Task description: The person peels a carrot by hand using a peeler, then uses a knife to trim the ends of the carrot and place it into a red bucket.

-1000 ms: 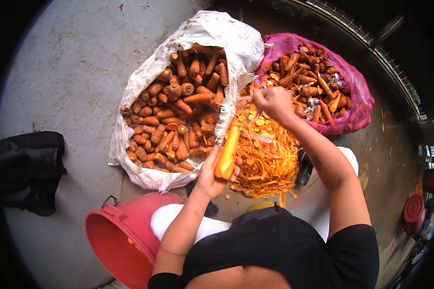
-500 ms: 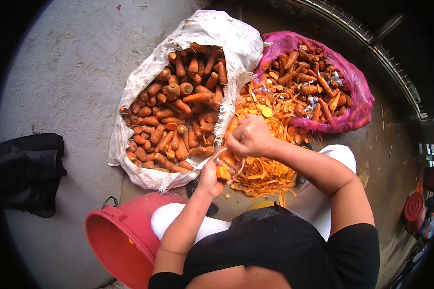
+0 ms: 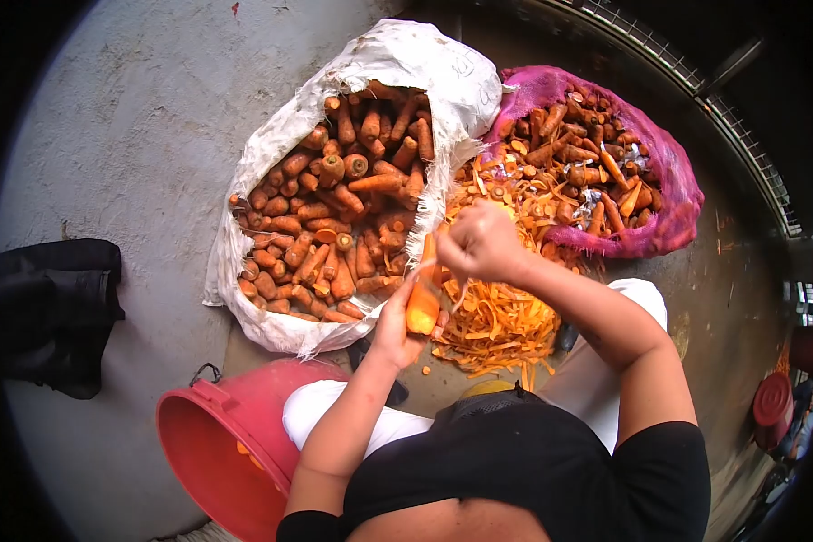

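Observation:
A carrot point(image 3: 423, 305), bright orange at its near end, lies in my left hand point(image 3: 397, 327), whose fingers wrap round it. My right hand point(image 3: 486, 242) is closed in a fist just beyond the carrot's far end; what it grips is too blurred to name. Under and beside the hands lies a heap of orange peelings point(image 3: 501, 325). To the left, a white sack point(image 3: 285, 122) stands open, full of unpeeled carrots point(image 3: 312, 212). Behind the peelings, a pink mesh sack point(image 3: 682, 194) holds more carrots, cut ends and bits of shiny wrapping.
A red bucket point(image 3: 262, 397) lies tipped near my left leg with orange pieces inside. Black cloth point(image 3: 54, 312) is on the floor at the far left. Another red container point(image 3: 773, 399) stands at the far right, and a metal grating point(image 3: 741, 135) runs along the upper right.
My right hand has moved slightly right, away from the carrot's near end. More of the carrot's bright orange surface shows in my left hand.

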Available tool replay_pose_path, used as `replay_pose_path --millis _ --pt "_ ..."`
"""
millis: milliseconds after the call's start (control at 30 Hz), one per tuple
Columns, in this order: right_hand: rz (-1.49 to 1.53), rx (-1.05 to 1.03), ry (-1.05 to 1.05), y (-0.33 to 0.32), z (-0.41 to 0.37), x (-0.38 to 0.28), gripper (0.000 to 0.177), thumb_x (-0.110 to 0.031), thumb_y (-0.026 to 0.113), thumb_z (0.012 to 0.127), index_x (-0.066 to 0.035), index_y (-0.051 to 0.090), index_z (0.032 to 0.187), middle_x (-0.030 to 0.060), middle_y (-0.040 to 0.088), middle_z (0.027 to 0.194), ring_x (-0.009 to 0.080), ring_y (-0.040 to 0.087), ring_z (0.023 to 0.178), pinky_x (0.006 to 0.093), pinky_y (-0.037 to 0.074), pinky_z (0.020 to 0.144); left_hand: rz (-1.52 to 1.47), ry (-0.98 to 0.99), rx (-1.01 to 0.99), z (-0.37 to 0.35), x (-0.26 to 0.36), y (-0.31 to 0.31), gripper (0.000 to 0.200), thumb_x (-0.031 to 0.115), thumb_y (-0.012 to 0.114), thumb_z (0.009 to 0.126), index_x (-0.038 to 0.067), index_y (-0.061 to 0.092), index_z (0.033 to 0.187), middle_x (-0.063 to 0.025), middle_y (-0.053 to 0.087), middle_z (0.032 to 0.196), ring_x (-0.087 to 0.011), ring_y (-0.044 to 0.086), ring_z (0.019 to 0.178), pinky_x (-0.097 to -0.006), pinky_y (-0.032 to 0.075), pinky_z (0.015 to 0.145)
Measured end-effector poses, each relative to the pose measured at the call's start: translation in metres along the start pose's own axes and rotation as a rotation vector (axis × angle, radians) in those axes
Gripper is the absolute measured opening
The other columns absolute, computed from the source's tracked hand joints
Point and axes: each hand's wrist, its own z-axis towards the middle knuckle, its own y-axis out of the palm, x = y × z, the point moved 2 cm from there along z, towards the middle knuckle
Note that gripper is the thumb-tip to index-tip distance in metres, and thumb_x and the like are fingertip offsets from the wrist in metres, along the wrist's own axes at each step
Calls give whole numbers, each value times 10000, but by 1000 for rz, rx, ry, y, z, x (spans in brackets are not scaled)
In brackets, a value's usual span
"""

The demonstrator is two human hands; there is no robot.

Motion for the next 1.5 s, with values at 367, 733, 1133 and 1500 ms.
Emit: replay_pose_path --millis 367,733,1133,1500 --pt "-61 -24 -185 10 -12 -12 396 -223 594 779 -139 521 399 22 507 432 222 501 453 357 401 514 61 -30 -19 -3 -7 6 400 353 294 983 29 526 1023 -120 591 778 -160 523 511 -236 368 337" --pt "-523 303 -28 -49 12 65 431 -231 525 854 -185 538 425 -34 438 376 109 399 382 287 383 498 0 -104 -90 -16 -3 -5 525 427 307 998 22 425 1310 -86 537 800 -135 509 541 -208 368 360" --pt "14 -94 -134 16 -13 -7 392 -206 589 785 -128 504 411 30 516 457 238 502 472 365 387 503 29 -93 14 -10 0 8 322 303 317 987 65 512 1078 -108 595 864 -180 542 522 -227 358 330" --pt "-480 13 -48 -5 2 61 478 -265 542 844 -161 481 381 -17 398 364 140 382 374 339 417 516 125 -172 -111 -17 -11 3 501 400 285 1010 33 414 1326 -84 529 770 -147 498 483 -208 359 325"
